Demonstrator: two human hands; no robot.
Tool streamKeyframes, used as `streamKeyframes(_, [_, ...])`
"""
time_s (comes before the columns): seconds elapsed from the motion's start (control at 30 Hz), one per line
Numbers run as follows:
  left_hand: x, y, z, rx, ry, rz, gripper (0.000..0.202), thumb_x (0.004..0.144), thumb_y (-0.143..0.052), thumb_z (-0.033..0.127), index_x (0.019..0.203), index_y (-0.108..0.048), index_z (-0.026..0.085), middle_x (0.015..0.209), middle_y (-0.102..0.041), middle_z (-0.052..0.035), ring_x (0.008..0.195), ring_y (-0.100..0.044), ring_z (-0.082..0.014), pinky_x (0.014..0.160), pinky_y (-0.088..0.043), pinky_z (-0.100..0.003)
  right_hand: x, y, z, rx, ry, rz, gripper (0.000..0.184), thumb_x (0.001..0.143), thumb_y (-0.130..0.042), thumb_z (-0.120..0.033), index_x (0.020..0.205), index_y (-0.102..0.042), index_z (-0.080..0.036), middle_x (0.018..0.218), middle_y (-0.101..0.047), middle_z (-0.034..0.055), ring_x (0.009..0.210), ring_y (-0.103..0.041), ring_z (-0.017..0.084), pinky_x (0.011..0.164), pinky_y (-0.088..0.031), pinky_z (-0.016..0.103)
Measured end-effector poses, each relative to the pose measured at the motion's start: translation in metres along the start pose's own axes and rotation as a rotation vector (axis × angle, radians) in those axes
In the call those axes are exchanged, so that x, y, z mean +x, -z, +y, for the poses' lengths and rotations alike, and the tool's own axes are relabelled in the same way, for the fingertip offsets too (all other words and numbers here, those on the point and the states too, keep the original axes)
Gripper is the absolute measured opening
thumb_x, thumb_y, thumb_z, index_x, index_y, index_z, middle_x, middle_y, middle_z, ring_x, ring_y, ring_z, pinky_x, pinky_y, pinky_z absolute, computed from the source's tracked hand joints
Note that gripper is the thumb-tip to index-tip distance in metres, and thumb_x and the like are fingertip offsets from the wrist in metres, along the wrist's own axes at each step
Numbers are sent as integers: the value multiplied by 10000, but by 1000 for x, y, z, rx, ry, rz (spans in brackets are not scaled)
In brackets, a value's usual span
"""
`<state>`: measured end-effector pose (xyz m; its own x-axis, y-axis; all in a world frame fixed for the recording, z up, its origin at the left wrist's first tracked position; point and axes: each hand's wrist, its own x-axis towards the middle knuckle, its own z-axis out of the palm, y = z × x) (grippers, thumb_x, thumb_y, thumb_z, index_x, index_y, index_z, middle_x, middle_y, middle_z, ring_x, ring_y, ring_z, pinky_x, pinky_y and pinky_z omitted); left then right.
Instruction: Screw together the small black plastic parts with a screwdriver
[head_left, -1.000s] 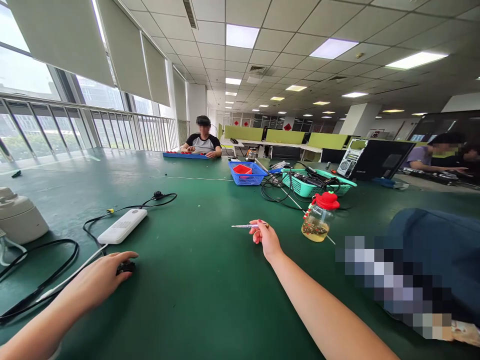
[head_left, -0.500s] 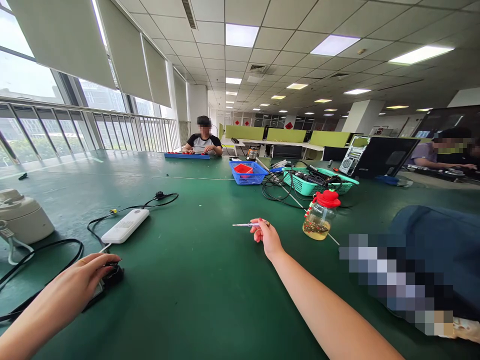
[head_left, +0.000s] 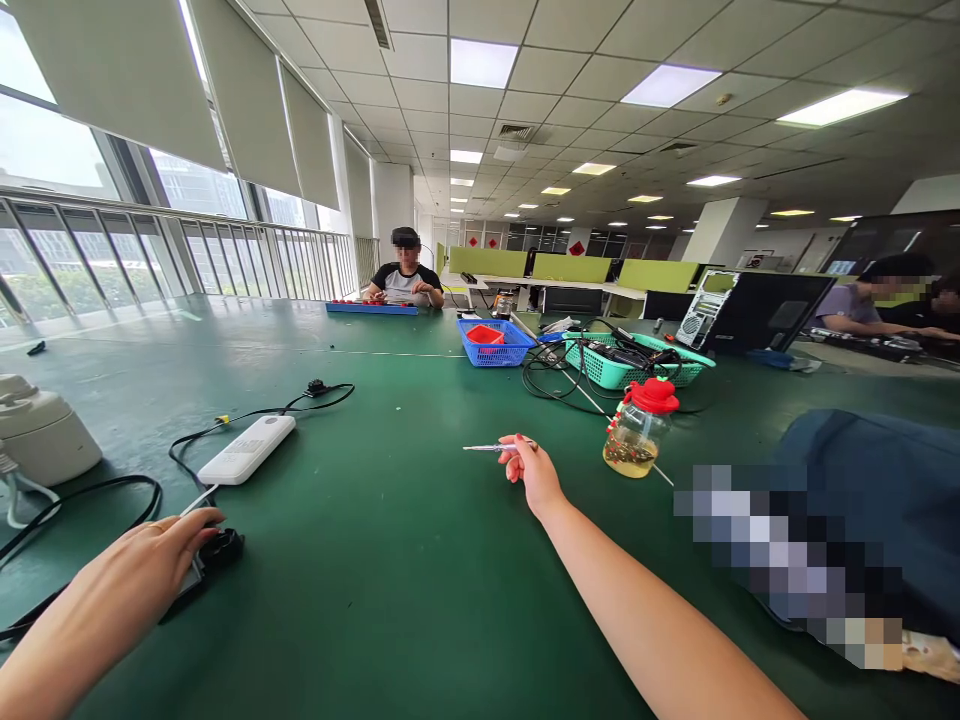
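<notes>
My right hand [head_left: 531, 472] is closed around a slim screwdriver [head_left: 491, 448] with a clear handle. Its thin metal shaft points left, just above the green table [head_left: 405, 560]. On the left, my left hand [head_left: 154, 555] hovers over or rests lightly on a dark flat object [head_left: 186, 590], with its fingers stretched out. This object is mostly covered by the hand, so its kind is unclear. Beside the fingertips lies a black rounded piece [head_left: 223, 547]. A white power strip [head_left: 249, 450] with a cable lies just beyond that hand.
A red-lidded glass jar [head_left: 636, 440] of liquid stands right of my right hand. Farther back are a blue basket [head_left: 506, 352], a green basket [head_left: 600, 372] with cables, and a computer monitor [head_left: 765, 312]. A dark blue bag [head_left: 870, 480] lies right. A person [head_left: 406, 275] sits opposite.
My left hand has drawn back slightly to the left, uncovering more of the black piece. My right hand and the screwdriver stay nearly still; the view has shifted slightly.
</notes>
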<state>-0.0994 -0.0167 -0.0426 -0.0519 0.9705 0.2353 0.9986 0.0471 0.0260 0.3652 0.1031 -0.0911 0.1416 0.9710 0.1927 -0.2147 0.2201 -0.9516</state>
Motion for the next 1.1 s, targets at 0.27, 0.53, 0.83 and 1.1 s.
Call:
streamKeyframes(0.27, [-1,0,-5,-112,28,-19,556,889,-235,425,1324,-513,220,1233,-638,-94,1035,-642,-260,890,-494,-377,-1,-1,-2,3,-3,-1,463,740,-628,-636,844,-684,-188,631,-626,-1,421,-488,87,396,-361,226])
streamKeyframes(0.53, [6,-7,-20,-211,-88,0,470,814,-352,486,1061,-672,248,1279,-621,-39,1127,-605,-257,1017,-444,-345,-1,-1,-3,6,1,-1,474,729,-638,-643,834,-683,-183,623,-625,1,418,-487,81,394,-363,219])
streamKeyframes(0.83, [7,14,-7,-193,25,-172,526,853,-264,428,1234,-573,237,1097,-715,-50,946,-675,-245,831,-515,-325,0,-3,-4,17,-7,6,472,718,-644,-640,829,-682,-182,613,-624,-3,413,-487,87,388,-362,226])
streamKeyframes(1.1, [8,14,-11,-265,-107,-279,516,789,-404,292,1274,-582,279,1245,-666,-38,1118,-637,-256,952,-497,-342,0,-2,-3,33,-1,-3,460,736,-633,-625,845,-684,-181,628,-625,2,421,-488,91,390,-373,226])
